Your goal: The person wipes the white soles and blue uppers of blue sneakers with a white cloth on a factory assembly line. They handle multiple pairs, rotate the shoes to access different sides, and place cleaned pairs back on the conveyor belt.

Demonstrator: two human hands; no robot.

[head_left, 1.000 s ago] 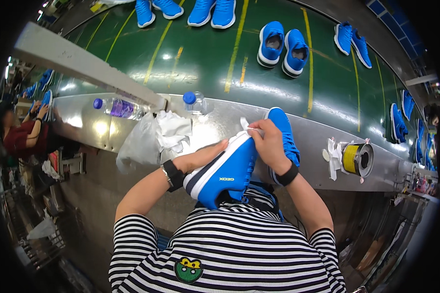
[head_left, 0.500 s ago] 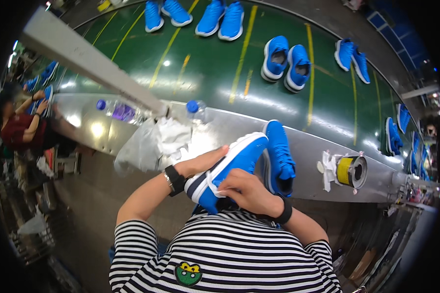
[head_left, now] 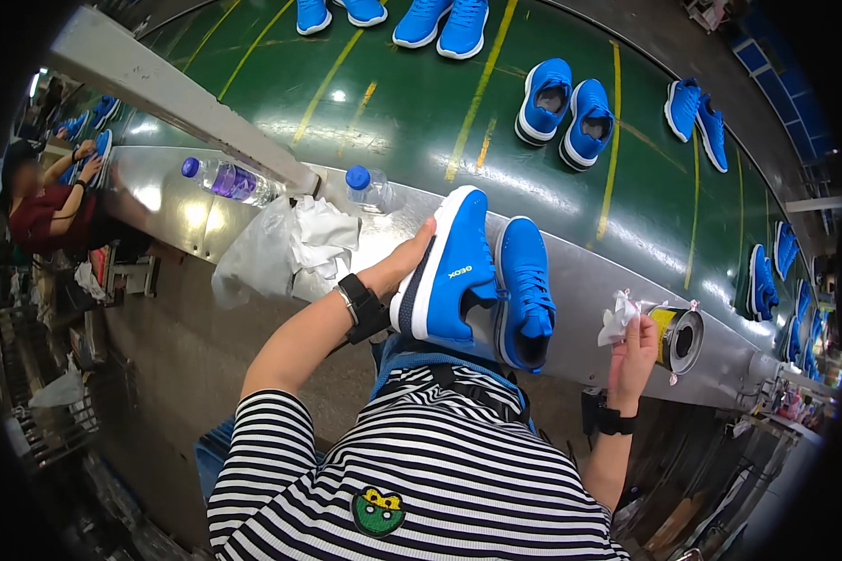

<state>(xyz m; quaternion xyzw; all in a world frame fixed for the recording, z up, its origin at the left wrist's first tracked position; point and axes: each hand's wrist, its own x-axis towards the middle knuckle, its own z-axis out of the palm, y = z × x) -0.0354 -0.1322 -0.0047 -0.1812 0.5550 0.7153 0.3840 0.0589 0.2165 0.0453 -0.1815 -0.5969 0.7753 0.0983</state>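
My left hand (head_left: 404, 258) is closed round the sole side of a blue sneaker (head_left: 451, 266) with a white sole, its toe pointing away from me. Directly right of it, a second blue sneaker (head_left: 524, 276) lies on the metal ledge. Farther right, my right hand (head_left: 634, 360) pinches a crumpled white cloth or tissue (head_left: 616, 323). That hand is just left of a round tin (head_left: 681, 338) with a yellow and black label, lying at the ledge's front part. Its fingertips partly cover the cloth.
Several pairs of blue sneakers (head_left: 585, 122) stand on a green conveyor belt (head_left: 402, 131) with yellow lines. On the metal ledge (head_left: 571, 262) are two plastic bottles (head_left: 229, 179) and a white plastic bag (head_left: 257, 252). A slanted grey post (head_left: 178, 93) rises at left. Another person (head_left: 42, 206) works far left.
My right hand has left the held sneaker and moved right to beside the tin, with white cloth in its fingers. My left hand has turned the sneaker more upright, toe away from me.
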